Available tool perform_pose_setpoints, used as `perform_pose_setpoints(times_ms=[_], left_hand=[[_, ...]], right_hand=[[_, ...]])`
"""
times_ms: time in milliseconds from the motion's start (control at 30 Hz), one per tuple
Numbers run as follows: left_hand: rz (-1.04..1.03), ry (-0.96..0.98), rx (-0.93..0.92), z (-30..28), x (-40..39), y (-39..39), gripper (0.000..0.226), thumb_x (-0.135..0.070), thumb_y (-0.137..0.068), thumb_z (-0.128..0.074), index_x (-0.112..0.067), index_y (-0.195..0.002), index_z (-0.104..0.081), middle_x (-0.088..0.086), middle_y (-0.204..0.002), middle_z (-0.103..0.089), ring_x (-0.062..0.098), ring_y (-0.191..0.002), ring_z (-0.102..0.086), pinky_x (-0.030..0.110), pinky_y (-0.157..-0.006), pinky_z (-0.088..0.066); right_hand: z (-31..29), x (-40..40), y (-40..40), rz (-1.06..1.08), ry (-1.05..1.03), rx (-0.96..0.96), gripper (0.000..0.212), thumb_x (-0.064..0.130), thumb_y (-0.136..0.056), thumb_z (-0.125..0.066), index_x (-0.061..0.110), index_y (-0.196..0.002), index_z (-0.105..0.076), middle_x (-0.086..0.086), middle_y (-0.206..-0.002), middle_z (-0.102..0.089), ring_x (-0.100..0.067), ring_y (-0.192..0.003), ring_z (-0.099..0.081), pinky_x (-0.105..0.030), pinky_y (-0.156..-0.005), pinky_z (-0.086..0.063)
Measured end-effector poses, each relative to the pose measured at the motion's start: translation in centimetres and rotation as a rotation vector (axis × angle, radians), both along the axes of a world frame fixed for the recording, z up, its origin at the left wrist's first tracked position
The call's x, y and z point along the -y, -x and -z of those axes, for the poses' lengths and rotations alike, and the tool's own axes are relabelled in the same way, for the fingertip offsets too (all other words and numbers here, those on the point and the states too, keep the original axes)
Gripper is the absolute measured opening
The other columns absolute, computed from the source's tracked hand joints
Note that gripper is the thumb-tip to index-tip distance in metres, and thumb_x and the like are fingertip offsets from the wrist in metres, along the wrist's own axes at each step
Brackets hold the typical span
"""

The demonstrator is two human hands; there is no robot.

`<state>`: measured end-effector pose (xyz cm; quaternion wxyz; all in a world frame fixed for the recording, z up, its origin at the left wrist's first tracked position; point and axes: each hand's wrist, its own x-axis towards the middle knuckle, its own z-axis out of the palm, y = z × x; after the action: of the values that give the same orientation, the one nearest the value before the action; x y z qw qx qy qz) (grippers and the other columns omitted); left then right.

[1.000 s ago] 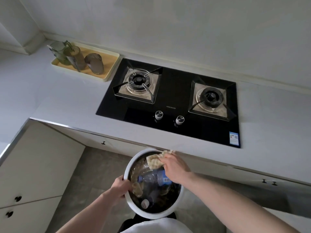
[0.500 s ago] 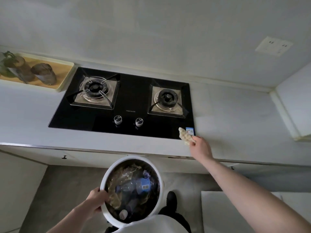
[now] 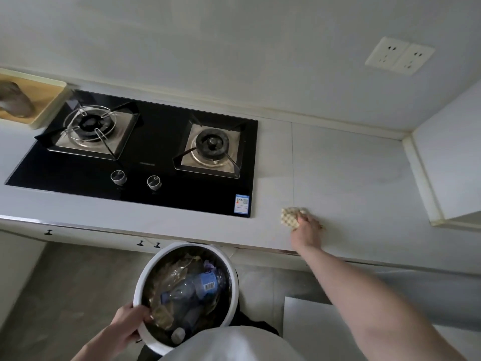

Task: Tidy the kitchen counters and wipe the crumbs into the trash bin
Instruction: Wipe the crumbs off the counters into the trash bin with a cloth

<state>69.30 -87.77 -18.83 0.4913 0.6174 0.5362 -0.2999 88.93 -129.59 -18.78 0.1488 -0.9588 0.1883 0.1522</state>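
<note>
Head view shows the fingers [image 3: 302, 218] of the right hand [image 3: 305, 227] curled over a waffle-textured cloth [image 3: 290, 217], pressing it flat on the pale desk [image 3: 351, 178] just right of the black gas hob [image 3: 145, 152], near the front edge. Half a second ago the cloth was bunched and lifted at the hob's corner by its blue label [image 3: 242, 203]; a second ago it hung over the trash bin [image 3: 229, 267]. So the cloth has left the bin, crossed to the right stretch of desk and landed flat, which suggests one load of crumbs is shaken out and a fresh wiping pass is starting here. No crumbs can be made out on the surface at this size.

Further out, the right arm reaches across the desk edge. The left hand [image 3: 128, 323] grips the white rim of the bin, fingers curled over its near-left edge, holding it below the desk front, left of the cloth. Inside lie a plastic bottle [image 3: 197, 287] and crumpled brown wrapping. The bin stays well apart from the cloth, so a sweep toward the edge would likely need it brought rightward to catch anything.
</note>
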Motion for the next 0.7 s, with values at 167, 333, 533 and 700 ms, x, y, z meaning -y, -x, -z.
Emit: perform_pose_setpoints(times_ms=[167,333,533,700], left_hand=[[-0.010,-0.004,-0.017,-0.4,4.8,0.0,0.024,0.015,-0.080,-0.051,0.006,-0.097,-0.064,0.025,-0.078,-0.063,0.035,-0.068,-0.062,0.035,-0.058,-0.055],[0.023,-0.038,-0.029,0.4,7.2,-1.0,0.022,0.015,-0.080,-0.051,0.007,-0.096,-0.064,0.026,-0.079,-0.063,0.036,-0.069,-0.062,0.037,-0.061,-0.055],[0.058,-0.041,-0.081,2.1,9.2,-1.7,0.026,0.019,-0.076,-0.054,0.010,-0.098,-0.063,0.030,-0.083,-0.063,0.040,-0.073,-0.063,0.046,-0.067,-0.055],[0.058,-0.057,-0.070,1.6,10.6,-2.0,0.022,0.021,-0.076,-0.051,0.010,-0.093,-0.062,0.027,-0.075,-0.060,0.035,-0.066,-0.059,0.038,-0.061,-0.051]], right_hand=[[1.0,-4.8,3.6,-0.193,-0.130,0.142,0.053,0.032,-0.096,-0.058,0.024,-0.148,-0.049,0.001,-0.161,-0.033,-0.023,-0.147,-0.033,-0.039,-0.123,-0.030],[-1.8,-3.8,3.2,-0.452,-0.344,0.107,0.044,0.005,-0.096,-0.057,0.023,-0.136,-0.062,0.007,-0.141,-0.060,-0.013,-0.128,-0.055,-0.026,-0.114,-0.039],[-3.7,9.4,-1.2,-0.078,-0.216,0.310,0.048,0.004,-0.094,-0.057,0.026,-0.136,-0.062,0.000,-0.131,-0.067,-0.022,-0.113,-0.063,-0.035,-0.098,-0.054],[-3.8,21.2,-4.2,0.270,0.019,0.261,0.040,0.006,-0.092,-0.054,0.024,-0.125,-0.067,-0.011,-0.120,-0.067,-0.035,-0.109,-0.063,-0.038,-0.090,-0.052]])
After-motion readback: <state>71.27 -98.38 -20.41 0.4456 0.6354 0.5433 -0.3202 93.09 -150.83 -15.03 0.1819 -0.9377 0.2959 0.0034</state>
